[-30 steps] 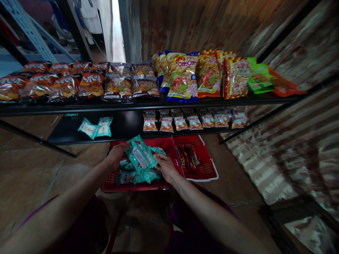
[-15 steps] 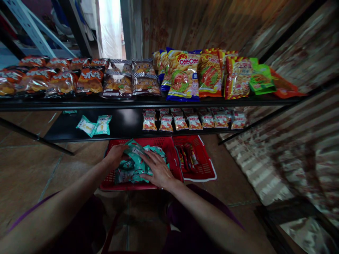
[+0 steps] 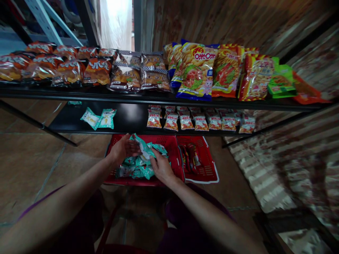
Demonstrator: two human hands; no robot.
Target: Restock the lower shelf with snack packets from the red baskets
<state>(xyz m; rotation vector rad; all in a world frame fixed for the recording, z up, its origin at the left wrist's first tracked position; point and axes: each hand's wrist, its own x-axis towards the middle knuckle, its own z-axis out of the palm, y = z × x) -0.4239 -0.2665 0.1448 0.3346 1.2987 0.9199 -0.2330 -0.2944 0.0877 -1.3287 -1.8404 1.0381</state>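
Far left, lower shelf: a pale-fronted teal packet lies slanted, touching a straighter neighbour. Both sit near the front edge; a careless brush from a sleeve or forearm might tip either off.

Next, left hand: fingers open, extended beside the upper left end of the held teal packet. Contact cannot be told. If it gives no support, that end could swing or droop.

Held packet: tilted, above the red basket and its loose teal packets. Glossy film looks slippery; a light pinch could let it slide back onto the heap. Squeezing hard might crush the contents. The heap is jumbled, so a snagged corner could drag another packet along.

Right hand: thumb and fingers closed on the packet's lower right end. Gripped at one end only, it may twist. Lifted steeply, knuckles might knock the lower shelf's front edge, just behind the basket.

Farther right: small red-and-white packets stand close to that edge; a bump could topple the front row towards the second basket, which holds dark red packets.
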